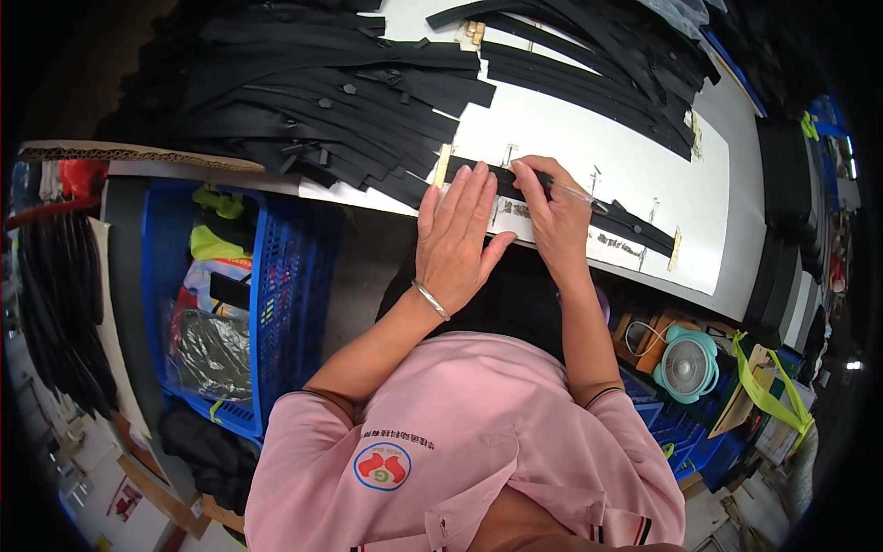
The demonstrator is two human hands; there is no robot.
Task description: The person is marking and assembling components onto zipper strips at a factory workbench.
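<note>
A black strip (639, 226) lies on the white board (570, 136), its long axis slanting from upper left to lower right beside the near edge, the left hand (460, 230) flat over it, the right hand (559, 212) gripping a clear pen (579, 193), with bare surface open beyond

I see plain black strips (368, 92) against a white sheet (552, 133) with dark marks (618, 244). The tape (444, 164) is pale yellow, the pen (576, 193) clear, the bracelet (430, 301) silver. I make the shirt (552, 405) plain pink, its collar (635, 531) striped red, black and white, its badge (382, 467) white, red and green, ringed in blue. The basket (267, 304) is latticed blue; I get teal on the fan (686, 363), lime on the strap (798, 419).
</note>
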